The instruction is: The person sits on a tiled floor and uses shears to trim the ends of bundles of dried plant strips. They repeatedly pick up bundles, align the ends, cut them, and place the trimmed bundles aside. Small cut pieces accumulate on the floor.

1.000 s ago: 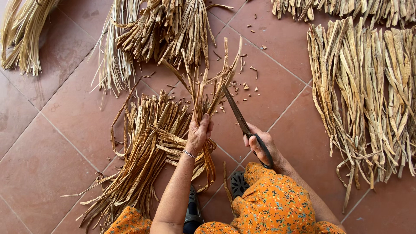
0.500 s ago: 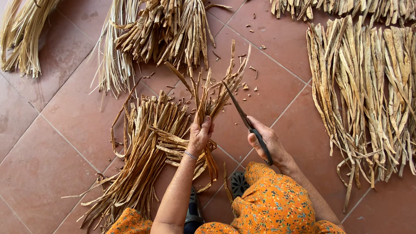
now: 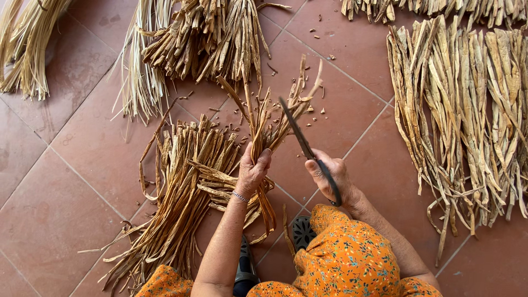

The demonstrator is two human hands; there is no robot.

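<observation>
Over tiled floor [image 3: 82, 165] | left hand [image 3: 252, 171] grips dried strips [image 3: 269, 118]; right hand [image 3: 329, 177] grips knife [image 3: 308, 147]

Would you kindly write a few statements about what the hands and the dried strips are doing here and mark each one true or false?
1. The left hand grips a small bunch of dry tan plant strips that fan upward. True.
2. The right hand holds a pair of red scissors. False: it holds a long dark-bladed knife.
3. The knife's blade lies against the held strips. True.
4. The floor is bare grey concrete. False: it is reddish-brown tiled floor.
5. A wide row of flat pale dried strips lies to the person's right. True.
</observation>
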